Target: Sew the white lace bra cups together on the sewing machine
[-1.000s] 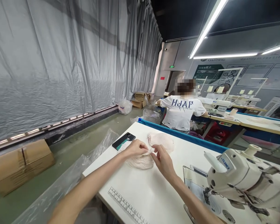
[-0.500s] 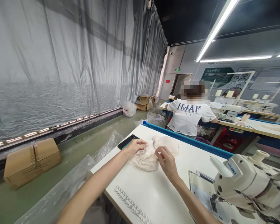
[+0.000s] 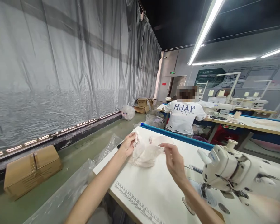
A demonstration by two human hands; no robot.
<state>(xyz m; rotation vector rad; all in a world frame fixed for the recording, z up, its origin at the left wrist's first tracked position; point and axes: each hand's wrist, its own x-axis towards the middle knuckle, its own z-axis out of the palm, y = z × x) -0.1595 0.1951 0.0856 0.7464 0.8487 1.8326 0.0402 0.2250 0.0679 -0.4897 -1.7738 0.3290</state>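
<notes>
A pale cream piece of lace fabric [image 3: 145, 152] is stretched between my two hands over the white table [image 3: 151, 183]. My left hand [image 3: 128, 144] pinches its upper left edge, where an openwork pattern shows. The fingers of my right hand [image 3: 173, 157] are closed on its right corner. Behind it, more pale cloth [image 3: 165, 140] lies on the table top. Only a dark end of the phone [image 3: 118, 145] shows, behind my left hand.
A sewing machine [image 3: 233, 174] stands at the table's right. Ruler markings [image 3: 137, 200] run along the near edge, and a blue strip [image 3: 177, 134] along the far one. A cardboard box [image 3: 33, 171] and plastic sheeting [image 3: 67, 189] lie left. A co-worker [image 3: 185, 116] sits ahead.
My hands have moved apart, spreading the lace fabric between them. My left hand has gone left and up, covering most of the phone; my right hand has moved right. The view has shifted slightly.
</notes>
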